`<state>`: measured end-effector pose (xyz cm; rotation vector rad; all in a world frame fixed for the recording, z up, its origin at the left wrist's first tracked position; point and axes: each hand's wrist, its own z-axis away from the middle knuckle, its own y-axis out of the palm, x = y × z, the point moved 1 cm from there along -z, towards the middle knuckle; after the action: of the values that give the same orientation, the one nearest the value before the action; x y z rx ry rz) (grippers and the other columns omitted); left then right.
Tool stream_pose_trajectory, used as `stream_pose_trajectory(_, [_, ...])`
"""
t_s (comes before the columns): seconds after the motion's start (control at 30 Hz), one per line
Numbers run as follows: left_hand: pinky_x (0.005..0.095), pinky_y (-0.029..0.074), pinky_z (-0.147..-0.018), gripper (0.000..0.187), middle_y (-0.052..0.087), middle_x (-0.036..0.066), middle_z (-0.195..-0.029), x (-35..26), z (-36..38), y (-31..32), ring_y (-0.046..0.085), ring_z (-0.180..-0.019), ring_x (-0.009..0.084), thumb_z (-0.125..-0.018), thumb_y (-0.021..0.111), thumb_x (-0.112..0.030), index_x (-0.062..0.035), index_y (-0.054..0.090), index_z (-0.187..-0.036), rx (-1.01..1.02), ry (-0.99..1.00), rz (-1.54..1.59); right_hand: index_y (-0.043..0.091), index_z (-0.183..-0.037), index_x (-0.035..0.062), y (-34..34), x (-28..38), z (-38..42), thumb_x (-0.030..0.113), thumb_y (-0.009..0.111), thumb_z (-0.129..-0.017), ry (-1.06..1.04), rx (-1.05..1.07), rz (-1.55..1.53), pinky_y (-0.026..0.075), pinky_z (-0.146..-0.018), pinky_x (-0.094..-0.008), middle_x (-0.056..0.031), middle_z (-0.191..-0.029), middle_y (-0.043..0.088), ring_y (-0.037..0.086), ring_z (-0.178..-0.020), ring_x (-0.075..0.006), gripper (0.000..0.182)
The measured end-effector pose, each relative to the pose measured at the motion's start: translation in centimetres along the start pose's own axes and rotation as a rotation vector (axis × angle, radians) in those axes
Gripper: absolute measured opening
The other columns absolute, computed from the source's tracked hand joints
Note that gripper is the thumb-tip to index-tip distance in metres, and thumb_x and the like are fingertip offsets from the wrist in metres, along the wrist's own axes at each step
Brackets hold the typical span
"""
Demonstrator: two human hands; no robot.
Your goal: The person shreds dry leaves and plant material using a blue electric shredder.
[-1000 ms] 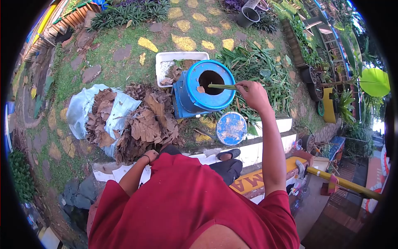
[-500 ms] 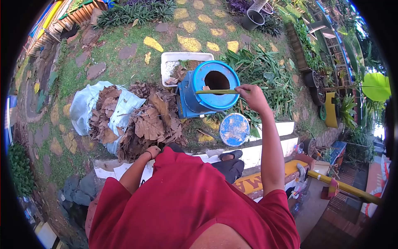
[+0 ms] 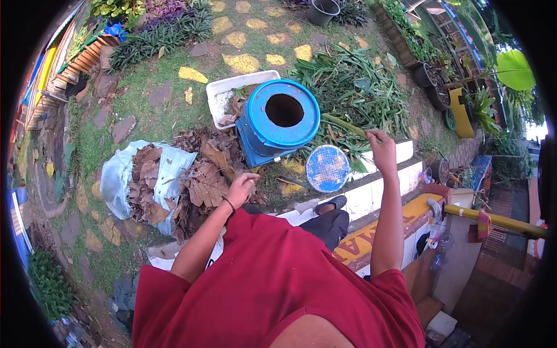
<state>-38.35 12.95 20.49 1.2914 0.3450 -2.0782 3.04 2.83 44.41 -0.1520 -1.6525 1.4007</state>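
My right hand (image 3: pixel 381 149) is closed, pinching the end of a long green stalk (image 3: pixel 342 123). The stalk slants up and left over the cut greens, its far end beside the blue machine (image 3: pixel 270 138). That machine has a round blue top with a dark hole in it. My left hand (image 3: pixel 241 189) hovers by the dry brown leaves (image 3: pixel 204 184), fingers slightly apart and nothing visible in them. Next to it, a pale blue sack (image 3: pixel 116 182) lies on its side with leaves spilling out. A round blue lid-like disc (image 3: pixel 328 168) sits right of the machine.
Behind the machine stands a white tray (image 3: pixel 217 93) with some brown matter. Cut green leaves (image 3: pixel 354 87) are heaped at the right. A white-tiled ledge (image 3: pixel 371 190) and a yellow lettered board (image 3: pixel 383 223) run along my front right. Yellow stepping stones (image 3: pixel 241 62) dot the grass.
My right hand has moved right and slightly down, taking the stalk off the machine's top. My left hand has shifted up and right. The view has turned a little.
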Motion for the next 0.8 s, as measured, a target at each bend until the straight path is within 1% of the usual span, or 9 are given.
stream_pose_trajectory(0.03, [0.0325, 0.042, -0.098, 0.030, 0.062, 0.010, -0.124, -1.6, -2.3, 0.9, 0.056, -0.117, 0.0184, -0.098, 0.051, -0.015, -0.0039, 0.058, -0.126, -0.037, -0.011, 0.261, 0.072, -0.104, -0.0001, -0.2, -2.3, 1.3, 0.020, 0.063, -0.095, 0.025, -0.036, -0.041, 0.050, -0.073, -0.0330, -0.0138, -0.086, 0.072, 0.067, -0.079, -0.0192, 0.024])
stream_pose_trajectory(0.13, [0.0350, 0.039, -0.101, 0.031, 0.059, 0.011, -0.123, -3.4, -7.2, 2.8, 0.053, -0.119, 0.0220, -0.098, 0.051, -0.016, -0.0053, 0.057, -0.127, -0.109, 0.110, 0.146, 0.072, -0.107, -0.0018, -0.3, -8.4, 7.1, 0.019, 0.062, -0.096, 0.202, -0.004, -0.161, 0.050, -0.078, -0.0300, -0.0111, -0.087, 0.072, 0.064, -0.083, -0.0147, 0.025])
stream_pose_trajectory(0.2, [0.0395, 0.040, -0.102, 0.026, 0.057, 0.013, -0.114, -6.8, -7.8, 4.0, 0.051, -0.113, 0.0301, -0.092, 0.055, -0.009, -0.0075, 0.061, -0.118, -0.297, 0.403, -0.686, 0.071, -0.107, -0.0029, 0.7, -13.6, 11.7, 0.018, 0.062, -0.096, 0.322, 0.000, -0.219, 0.050, -0.080, -0.0292, -0.0099, -0.089, 0.072, 0.064, -0.086, -0.0136, 0.025])
stream_pose_trajectory(0.23, [0.0418, 0.040, -0.101, 0.027, 0.057, 0.013, -0.112, -9.3, -8.0, 4.8, 0.051, -0.112, 0.0319, -0.090, 0.054, -0.007, -0.0077, 0.062, -0.116, -0.213, 0.534, -0.761, 0.071, -0.107, -0.0036, 1.0, -14.9, 14.1, 0.018, 0.062, -0.096, 0.385, 0.011, -0.252, 0.050, -0.081, -0.0290, -0.0097, -0.091, 0.072, 0.064, -0.087, -0.0136, 0.026])
stream_pose_trajectory(0.27, [0.0440, 0.040, -0.099, 0.029, 0.056, 0.013, -0.110, -11.4, -7.9, 5.6, 0.050, -0.110, 0.0338, -0.087, 0.054, -0.005, -0.0080, 0.062, -0.114, -0.118, 0.652, -0.829, 0.072, -0.108, -0.0015, 1.9, -16.6, 16.7, 0.019, 0.061, -0.097, 0.386, -0.031, -0.249, 0.038, -0.058, -0.0245, -0.0009, -0.077, 0.062, 0.044, -0.066, -0.0064, 0.026])
stream_pose_trajectory(0.47, [0.0433, 0.040, -0.101, 0.028, 0.057, 0.008, -0.113, -13.3, -15.3, 12.7, 0.050, -0.116, 0.0299, -0.082, 0.056, -0.001, -0.0124, 0.064, -0.106, 0.104, 0.817, -0.991, 0.073, -0.107, 0.0003, 6.7, -23.3, 28.3, 0.021, 0.062, -0.096, 0.679, -0.045, -0.402, 0.040, -0.060, -0.0245, 0.0015, -0.076, 0.061, 0.048, -0.067, -0.0062, 0.025])
stream_pose_trajectory(0.53, [0.0453, 0.040, -0.102, 0.032, 0.058, 0.009, -0.113, -13.8, -17.3, 15.2, 0.050, -0.117, 0.0303, -0.076, 0.057, 0.002, -0.0119, 0.064, -0.104, 0.416, 0.948, -1.169, 0.073, -0.106, 0.0004, 7.1, -22.9, 29.8, 0.021, 0.062, -0.096, 0.718, -0.032, -0.449, 0.040, -0.060, -0.0245, 0.0019, -0.075, 0.060, 0.048, -0.067, -0.0062, 0.025])
stream_pose_trajectory(0.67, [0.0455, 0.035, -0.109, 0.037, 0.058, 0.007, -0.119, -12.3, -21.1, 18.3, 0.045, -0.129, 0.0305, -0.073, 0.057, 0.002, -0.0136, 0.065, -0.106, 0.416, 1.016, -1.257, 0.072, -0.103, -0.0001, 6.9, -24.3, 31.7, 0.022, 0.063, -0.096, 0.702, -0.013, -0.429, 0.044, -0.061, -0.0261, 0.0000, -0.074, 0.061, 0.052, -0.067, -0.0070, 0.025])
stream_pose_trajectory(0.8, [0.0505, 0.030, -0.113, 0.037, 0.057, 0.005, -0.122, -9.3, -23.5, 17.9, 0.040, -0.135, 0.0296, -0.074, 0.058, 0.000, -0.0157, 0.066, -0.107, 0.456, 0.895, -1.392, 0.072, -0.104, 0.0003, 6.8, -28.6, 33.5, 0.022, 0.063, -0.097, 0.749, -0.064, -0.485, 0.043, -0.061, -0.0266, -0.0005, -0.074, 0.061, 0.051, -0.067, -0.0071, 0.025])
